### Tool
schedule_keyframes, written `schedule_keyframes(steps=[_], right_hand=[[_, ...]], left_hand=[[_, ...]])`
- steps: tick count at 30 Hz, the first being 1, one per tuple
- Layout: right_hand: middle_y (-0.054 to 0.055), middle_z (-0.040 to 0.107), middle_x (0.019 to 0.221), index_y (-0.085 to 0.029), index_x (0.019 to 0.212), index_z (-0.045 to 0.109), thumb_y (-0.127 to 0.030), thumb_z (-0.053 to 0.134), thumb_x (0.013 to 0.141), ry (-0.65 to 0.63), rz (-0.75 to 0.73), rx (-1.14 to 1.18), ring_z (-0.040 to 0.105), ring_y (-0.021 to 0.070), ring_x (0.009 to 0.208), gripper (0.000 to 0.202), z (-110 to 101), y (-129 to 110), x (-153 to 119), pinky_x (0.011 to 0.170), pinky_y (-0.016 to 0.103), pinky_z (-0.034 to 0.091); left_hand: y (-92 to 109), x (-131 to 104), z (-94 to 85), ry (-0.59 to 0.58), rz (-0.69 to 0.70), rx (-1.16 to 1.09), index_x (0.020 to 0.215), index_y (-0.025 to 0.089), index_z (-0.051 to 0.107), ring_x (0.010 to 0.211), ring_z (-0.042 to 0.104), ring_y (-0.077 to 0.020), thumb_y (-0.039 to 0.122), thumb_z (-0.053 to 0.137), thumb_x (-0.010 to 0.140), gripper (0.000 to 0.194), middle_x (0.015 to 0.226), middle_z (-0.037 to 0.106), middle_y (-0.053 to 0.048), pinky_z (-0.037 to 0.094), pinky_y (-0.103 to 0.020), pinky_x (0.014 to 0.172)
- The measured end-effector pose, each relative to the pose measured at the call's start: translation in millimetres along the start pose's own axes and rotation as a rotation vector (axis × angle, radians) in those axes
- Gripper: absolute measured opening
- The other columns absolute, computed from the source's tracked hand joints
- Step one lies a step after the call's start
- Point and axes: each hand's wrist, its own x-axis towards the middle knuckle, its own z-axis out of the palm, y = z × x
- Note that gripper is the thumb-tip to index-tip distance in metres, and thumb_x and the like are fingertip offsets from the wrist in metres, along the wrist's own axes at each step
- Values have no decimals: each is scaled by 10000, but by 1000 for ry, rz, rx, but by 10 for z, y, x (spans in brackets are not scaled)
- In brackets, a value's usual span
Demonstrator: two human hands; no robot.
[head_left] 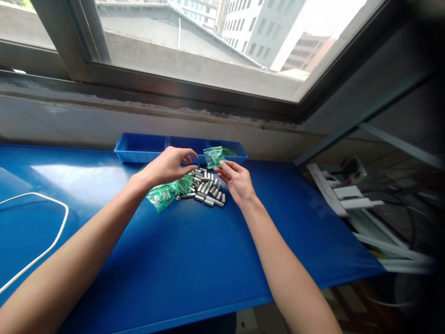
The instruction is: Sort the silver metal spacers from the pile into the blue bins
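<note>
My right hand pinches a small green plastic bag by its lower right corner, holding it up in front of the blue bins. To its left, my left hand hovers with fingers apart and curved, nothing visible in them. Beneath it lie more green plastic bags with small pieces inside, partly covered by the hand. A loose pile of short silver metal pieces spreads on the blue table between and below both hands.
A blue three-compartment bin stands against the wall under the window, with green bags in its right compartment. A white cable curves over the table's left side. White frames and other objects stand beyond the table's right edge.
</note>
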Motion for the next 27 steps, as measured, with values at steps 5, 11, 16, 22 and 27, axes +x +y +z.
schedule_keyframes(steps=[5, 11, 16, 22, 27], right_hand=[[44, 798, 1069, -223, 976, 722, -233, 880, 693, 70, 1, 140, 739, 197, 1120, 324, -20, 60, 74, 969, 291, 606], [64, 805, 1002, -198, 937, 747, -277, 796, 803, 41, -12, -4, 778, 196, 968, 163, 28, 61, -5, 878, 289, 614], [64, 801, 943, -190, 950, 763, -320, 776, 810, -15, -23, -101, 764, 164, 808, 191, 74, 49, -69, 735, 249, 585], [54, 782, 870, -179, 957, 768, -397, 806, 772, -58, -64, -169, 700, 128, 693, 289, 46, 73, -45, 651, 232, 532], [47, 768, 905, -193, 984, 776, -479, 771, 819, -216, -112, -202, 651, 120, 668, 330, 60, 21, -105, 629, 248, 511]], left_hand=[[-78, -31, -131, -228, 66, 167, 1164, 189, 768, 1128, 686, -296, 523, 790, 750, 532, 1221, 744, -108, 512, -345, 1001], [-59, -40, -165, -354, -4, 267, 1220, 177, 738, 1101, 673, -278, 469, 841, 689, 615, 1197, 740, -107, 507, -315, 933], [-99, -14, -161, -326, 18, 213, 1206, 165, 743, 895, 667, -222, 433, 837, 685, 593, 1016, 741, -76, 486, -276, 757], [-56, -13, -195, -244, 1, 65, 1080, 139, 785, 671, 572, -145, 515, 799, 733, 512, 757, 673, -27, 411, -247, 604], [67, -14, -150, -112, -13, -107, 896, 117, 762, 602, 483, -103, 536, 813, 726, 456, 659, 611, 7, 340, -221, 527]])
